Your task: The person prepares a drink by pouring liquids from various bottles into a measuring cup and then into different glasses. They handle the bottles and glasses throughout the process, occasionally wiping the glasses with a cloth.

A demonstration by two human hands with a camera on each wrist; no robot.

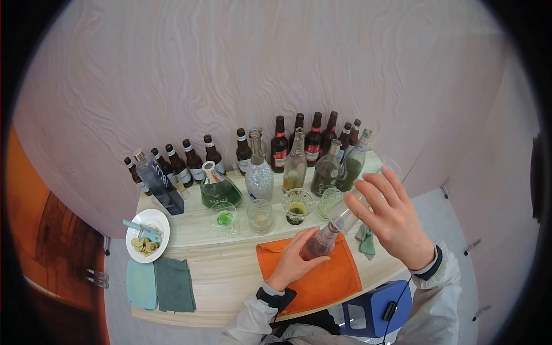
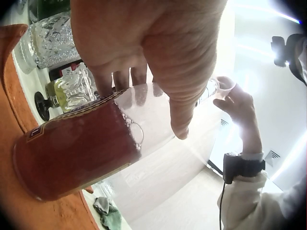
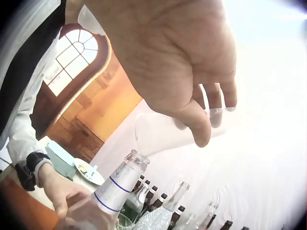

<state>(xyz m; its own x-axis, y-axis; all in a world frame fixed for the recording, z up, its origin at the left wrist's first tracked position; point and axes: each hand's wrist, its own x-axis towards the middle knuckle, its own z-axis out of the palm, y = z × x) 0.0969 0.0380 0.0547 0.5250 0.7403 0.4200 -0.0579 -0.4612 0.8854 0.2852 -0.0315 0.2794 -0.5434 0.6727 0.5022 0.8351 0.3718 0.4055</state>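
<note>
My left hand grips a clear glass bottle of reddish-pink liquid, which leans over an orange cloth. In the left wrist view the liquid fills the lower body, with bubbles at its surface. Raised at the right, my right hand holds a tall clear glass between thumb and fingers. Its wide rim is tilted down toward the bottle's open mouth, close beside it in the right wrist view. Blue rings circle the bottle's neck.
Behind stand several brown beer bottles, a green flask and clear bottles. Stemmed and cut glasses line the step in front. A white plate and folded cloths lie left, a crumpled green cloth right.
</note>
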